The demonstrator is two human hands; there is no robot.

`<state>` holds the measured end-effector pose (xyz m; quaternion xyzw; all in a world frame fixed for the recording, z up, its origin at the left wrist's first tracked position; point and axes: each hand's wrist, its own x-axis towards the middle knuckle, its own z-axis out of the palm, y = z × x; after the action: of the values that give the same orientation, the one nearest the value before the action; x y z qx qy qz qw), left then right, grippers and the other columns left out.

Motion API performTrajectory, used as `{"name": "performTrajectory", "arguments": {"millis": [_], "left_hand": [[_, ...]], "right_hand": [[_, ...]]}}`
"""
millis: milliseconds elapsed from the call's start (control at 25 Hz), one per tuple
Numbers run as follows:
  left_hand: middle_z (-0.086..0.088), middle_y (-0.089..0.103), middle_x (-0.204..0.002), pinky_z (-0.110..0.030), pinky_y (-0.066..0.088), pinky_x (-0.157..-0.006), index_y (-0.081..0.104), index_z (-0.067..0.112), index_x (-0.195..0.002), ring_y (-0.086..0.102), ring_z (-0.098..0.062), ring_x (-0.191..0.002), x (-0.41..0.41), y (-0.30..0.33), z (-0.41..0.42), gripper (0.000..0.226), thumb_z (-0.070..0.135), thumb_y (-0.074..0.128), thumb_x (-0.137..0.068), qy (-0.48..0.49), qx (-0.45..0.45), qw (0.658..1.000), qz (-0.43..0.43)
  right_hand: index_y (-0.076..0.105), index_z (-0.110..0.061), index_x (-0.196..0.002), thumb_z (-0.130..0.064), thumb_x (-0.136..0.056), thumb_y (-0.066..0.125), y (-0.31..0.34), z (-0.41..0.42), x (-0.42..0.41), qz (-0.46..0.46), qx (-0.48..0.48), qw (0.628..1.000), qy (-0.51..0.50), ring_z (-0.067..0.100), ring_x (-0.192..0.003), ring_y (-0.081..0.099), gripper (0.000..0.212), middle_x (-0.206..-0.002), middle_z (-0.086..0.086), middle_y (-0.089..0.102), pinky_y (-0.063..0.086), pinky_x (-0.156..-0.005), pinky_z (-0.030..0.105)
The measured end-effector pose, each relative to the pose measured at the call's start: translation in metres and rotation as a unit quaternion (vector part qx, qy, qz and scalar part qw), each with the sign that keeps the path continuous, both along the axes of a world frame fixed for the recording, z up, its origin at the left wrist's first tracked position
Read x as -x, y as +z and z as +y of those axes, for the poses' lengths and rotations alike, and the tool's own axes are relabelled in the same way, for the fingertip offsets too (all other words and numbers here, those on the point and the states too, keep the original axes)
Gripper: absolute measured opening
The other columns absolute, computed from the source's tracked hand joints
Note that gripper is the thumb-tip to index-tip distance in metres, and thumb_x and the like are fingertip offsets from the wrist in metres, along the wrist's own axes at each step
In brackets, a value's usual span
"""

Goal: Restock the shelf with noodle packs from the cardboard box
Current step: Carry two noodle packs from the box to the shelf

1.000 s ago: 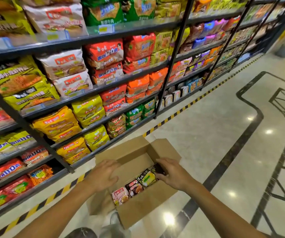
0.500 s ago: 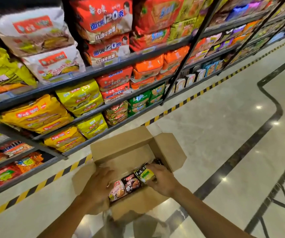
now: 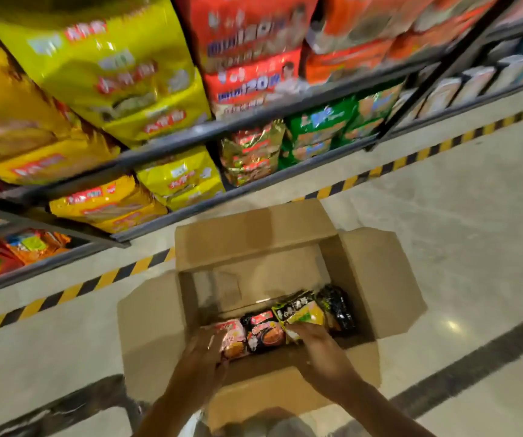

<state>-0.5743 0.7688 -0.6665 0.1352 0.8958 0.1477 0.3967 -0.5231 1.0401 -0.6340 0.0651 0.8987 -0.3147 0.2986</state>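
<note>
Cardboard box (image 3: 255, 238) flaps open; hands (image 3: 312, 337) inside near wall.

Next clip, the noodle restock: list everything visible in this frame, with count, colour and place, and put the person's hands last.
box: one, brown cardboard, flaps open, on the floor before the shelf.
packs in box: four in a row along the near side; pink, black and red, black and yellow, black.
shelf: dark metal, several tiers, across the top and left.
shelf packs: too many to count; yellow upper left, red top centre, gold and green lower centre.
floor tape: one yellow and black stripe along the shelf foot.
floor: pale polished tile with dark inlay.
left hand: in the box at the pink pack; blurred.
right hand: on the black and yellow pack; grip unclear.
</note>
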Motion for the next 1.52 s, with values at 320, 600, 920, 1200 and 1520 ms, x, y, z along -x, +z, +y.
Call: {"name": "performTrajectory", "arguments": {"millis": [320,600,920,1200,1520], "left_hand": [[-0.003,0.031,-0.158,-0.032,0.031,-0.115,0.027,0.022,-0.153,0.029,-0.021,-0.144,-0.014,-0.212,-0.012,0.061,0.036,0.049,-0.098,0.032,0.033,0.996,-0.073],[-0.007,0.007,-0.164,-0.039,0.016,-0.121,0.004,0.015,-0.156,0.006,-0.027,-0.151,0.005,-0.325,0.001,0.091,0.028,0.065,-0.09,-0.047,0.151,0.986,-0.056],[-0.014,0.032,-0.154,-0.039,0.016,-0.12,0.025,0.006,-0.151,0.019,-0.033,-0.145,-0.003,-0.352,-0.007,0.076,0.049,0.051,-0.094,-0.154,0.266,0.951,-0.04],[0.003,0.042,-0.143,-0.029,0.045,-0.097,0.04,0.025,-0.135,0.044,-0.017,-0.131,0.006,-0.299,-0.021,0.042,0.03,0.056,-0.097,-0.042,0.107,0.992,-0.051],[0.008,0.06,-0.13,-0.021,0.055,-0.082,0.028,0.028,-0.137,0.064,-0.01,-0.108,-0.011,-0.278,-0.02,0.049,0.047,0.051,-0.098,0.099,0.044,0.991,-0.079]], "right_hand": [[0.057,-0.027,-0.133,-0.017,-0.079,0.06,-0.198,-0.003,-0.031,-0.041,0.008,0.999,-0.008,0.01,-0.115,0.052,0.054,-0.123,-0.003,0.061,0.038,-0.095,0.018],[0.05,-0.024,-0.143,-0.024,-0.093,0.063,-0.303,-0.016,-0.037,-0.068,0.024,0.997,0.01,0.012,-0.133,0.044,0.052,-0.138,-0.005,0.054,0.037,-0.11,0.025],[0.049,-0.035,-0.141,-0.027,-0.092,0.063,-0.315,-0.023,-0.039,-0.081,0.016,0.996,0.042,0.012,-0.131,0.049,0.052,-0.129,-0.02,0.048,0.03,-0.096,0.014],[0.037,-0.04,-0.148,-0.018,-0.096,0.057,-0.3,-0.019,0.008,-0.11,0.017,0.986,0.128,0.002,-0.139,0.031,0.06,-0.145,-0.019,0.041,0.02,-0.101,0.006],[0.019,-0.02,-0.158,-0.015,-0.094,0.06,-0.367,-0.025,0.052,-0.061,-0.127,0.947,0.288,0.023,-0.15,0.019,0.076,-0.161,0.003,0.027,0.01,-0.122,0.031]]}}
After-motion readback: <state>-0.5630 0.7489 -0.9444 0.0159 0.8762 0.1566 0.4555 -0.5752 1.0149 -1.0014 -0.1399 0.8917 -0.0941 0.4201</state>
